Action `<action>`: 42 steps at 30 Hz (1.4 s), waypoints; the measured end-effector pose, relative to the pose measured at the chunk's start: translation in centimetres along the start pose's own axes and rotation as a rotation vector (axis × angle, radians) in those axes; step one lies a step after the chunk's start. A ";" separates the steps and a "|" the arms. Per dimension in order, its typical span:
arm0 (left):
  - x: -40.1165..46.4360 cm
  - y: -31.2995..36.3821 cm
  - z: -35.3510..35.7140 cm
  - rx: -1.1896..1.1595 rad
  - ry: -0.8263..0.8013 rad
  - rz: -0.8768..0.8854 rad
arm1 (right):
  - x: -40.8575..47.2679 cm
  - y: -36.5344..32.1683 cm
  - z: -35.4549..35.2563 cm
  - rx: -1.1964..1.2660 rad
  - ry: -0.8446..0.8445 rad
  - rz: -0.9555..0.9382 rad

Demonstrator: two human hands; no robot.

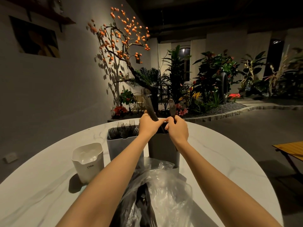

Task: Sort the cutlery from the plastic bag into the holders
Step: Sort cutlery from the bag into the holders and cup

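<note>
Black fork (172, 108) pinched by right hand (177, 130) | left hand (147, 124) grips knives (150, 108)

The hands (148, 124) cover the dark holder's (162, 149) mouth, hiding its contents. The plastic bag (164, 194) runs off the bottom edge, its dark cutlery (144, 205) blurred. The white holder's (88, 163) contents are too pale to tell.

Three upright holders stand on the table: one white plastic holder (88, 162), one grey rectangular holder (122, 145), one dark grey holder (161, 149). One crumpled clear plastic bag (164, 194) (its cutlery uncountable). Two hands.
</note>
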State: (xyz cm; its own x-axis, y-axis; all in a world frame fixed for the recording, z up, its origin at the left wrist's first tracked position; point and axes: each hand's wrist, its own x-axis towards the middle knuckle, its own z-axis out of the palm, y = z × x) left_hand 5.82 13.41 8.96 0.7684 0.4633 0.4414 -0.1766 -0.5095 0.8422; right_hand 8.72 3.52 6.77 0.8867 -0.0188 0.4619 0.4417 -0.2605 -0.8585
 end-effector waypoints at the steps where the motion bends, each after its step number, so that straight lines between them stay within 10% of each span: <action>1: 0.0 0.0 0.0 -0.002 -0.004 0.014 | 0.0 0.0 0.0 0.013 0.001 0.002; 18: 1.4 -0.6 -1.1 0.071 0.150 0.282 | 0.0 0.3 0.0 0.115 -0.036 0.019; 27: 1.0 -1.8 0.4 0.504 -0.015 0.184 | 0.0 0.3 -0.1 0.087 -0.039 -0.004; 42: 0.8 -1.1 -0.3 0.305 -0.200 0.183 | 0.1 0.0 -0.5 -0.007 -0.111 -0.044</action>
State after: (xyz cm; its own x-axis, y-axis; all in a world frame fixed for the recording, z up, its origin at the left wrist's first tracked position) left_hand 6.45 14.55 8.50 0.8513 0.2103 0.4807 -0.1536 -0.7762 0.6115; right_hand 8.75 3.07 6.89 0.8761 0.0996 0.4716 0.4802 -0.2651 -0.8361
